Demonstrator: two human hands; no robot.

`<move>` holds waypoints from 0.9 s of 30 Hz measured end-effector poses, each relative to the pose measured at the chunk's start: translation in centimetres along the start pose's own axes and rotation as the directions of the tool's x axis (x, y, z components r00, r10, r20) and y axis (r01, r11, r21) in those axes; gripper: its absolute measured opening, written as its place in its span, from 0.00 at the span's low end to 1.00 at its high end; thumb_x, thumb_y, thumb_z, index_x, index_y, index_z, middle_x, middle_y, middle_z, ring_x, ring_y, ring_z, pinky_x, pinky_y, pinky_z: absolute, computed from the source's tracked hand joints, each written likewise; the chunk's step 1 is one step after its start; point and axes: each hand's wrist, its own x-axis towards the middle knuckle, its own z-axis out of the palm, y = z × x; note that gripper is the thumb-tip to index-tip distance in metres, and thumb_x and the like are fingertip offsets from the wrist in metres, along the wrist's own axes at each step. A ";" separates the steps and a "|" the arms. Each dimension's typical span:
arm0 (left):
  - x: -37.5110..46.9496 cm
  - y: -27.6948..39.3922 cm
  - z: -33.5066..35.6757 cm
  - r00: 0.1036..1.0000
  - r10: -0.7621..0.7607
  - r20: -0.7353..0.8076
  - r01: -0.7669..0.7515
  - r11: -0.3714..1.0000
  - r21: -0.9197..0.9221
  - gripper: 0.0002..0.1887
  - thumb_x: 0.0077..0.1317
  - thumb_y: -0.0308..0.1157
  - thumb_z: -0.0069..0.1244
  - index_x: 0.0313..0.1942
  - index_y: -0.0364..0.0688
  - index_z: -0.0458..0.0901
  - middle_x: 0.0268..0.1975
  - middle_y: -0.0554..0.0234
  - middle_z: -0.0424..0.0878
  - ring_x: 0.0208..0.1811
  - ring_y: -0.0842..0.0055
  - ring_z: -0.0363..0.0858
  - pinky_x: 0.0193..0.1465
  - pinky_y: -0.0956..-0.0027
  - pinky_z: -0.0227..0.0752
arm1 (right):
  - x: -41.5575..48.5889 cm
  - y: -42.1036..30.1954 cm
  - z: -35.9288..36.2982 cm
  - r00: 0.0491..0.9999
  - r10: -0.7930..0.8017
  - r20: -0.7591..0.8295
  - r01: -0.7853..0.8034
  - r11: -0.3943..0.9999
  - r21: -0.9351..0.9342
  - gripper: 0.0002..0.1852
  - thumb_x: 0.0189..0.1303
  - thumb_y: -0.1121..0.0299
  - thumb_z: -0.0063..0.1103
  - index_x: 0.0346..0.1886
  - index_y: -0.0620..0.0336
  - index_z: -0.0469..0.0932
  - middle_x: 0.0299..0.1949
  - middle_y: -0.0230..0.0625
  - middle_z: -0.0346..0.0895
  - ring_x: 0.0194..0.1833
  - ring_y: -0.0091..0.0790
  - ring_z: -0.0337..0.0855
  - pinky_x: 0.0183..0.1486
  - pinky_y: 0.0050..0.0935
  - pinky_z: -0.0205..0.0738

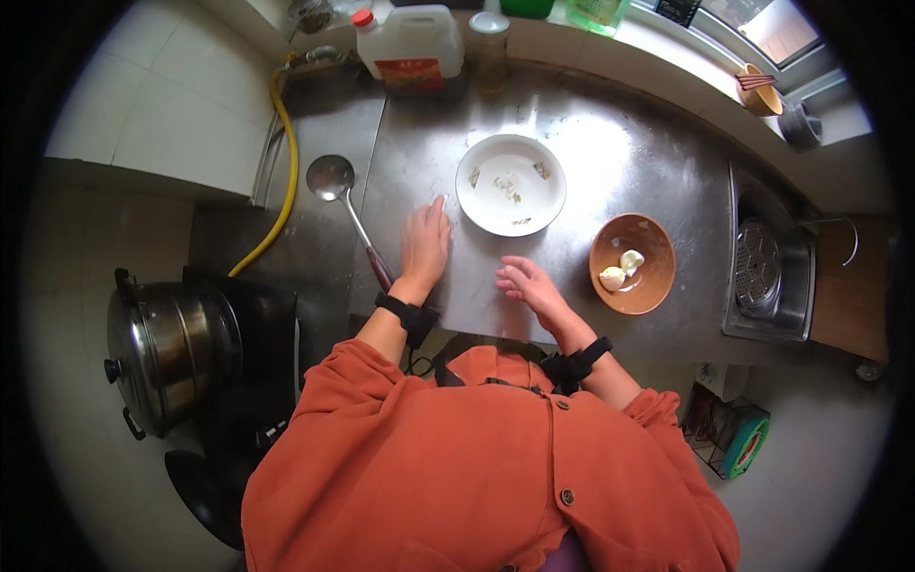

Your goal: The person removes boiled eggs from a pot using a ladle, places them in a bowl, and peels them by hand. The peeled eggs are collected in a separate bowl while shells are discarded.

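Observation:
My left hand (425, 239) rests palm down at the steel counter, left of a white enamel-like bowl (510, 223); a bit of something pale brown shows at its fingers, mostly hidden, perhaps an egg. My right hand (527, 284) hovers below the white bowl, fingers parted, nothing in it. Small bits lie in the bowl's middle. Right of my right hand stands a brown bowl (655, 293) holding broken eggshells (612, 279). A metal ladle (330, 177) lies left of my left hand, its handle end near my wrist.
A large steel pot (175, 350) stands on the stove at left. A yellow hose (292, 157) curves along the counter's left side. At the back stand a plastic jug (411, 46) and a glass jar (489, 53). A sink (775, 314) lies at right.

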 end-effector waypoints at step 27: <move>-1.3 3.2 -6.3 0.976 -0.133 0.173 0.215 0.719 -0.661 0.09 0.59 0.28 0.57 0.40 0.36 0.82 0.40 0.60 0.80 0.39 0.76 0.80 0.39 0.75 0.75 | 2.1 -3.6 6.0 0.983 -0.073 0.166 0.015 0.945 0.327 0.19 0.66 0.50 0.51 0.50 0.54 0.71 0.42 0.25 0.74 0.35 0.18 0.71 0.36 0.15 0.66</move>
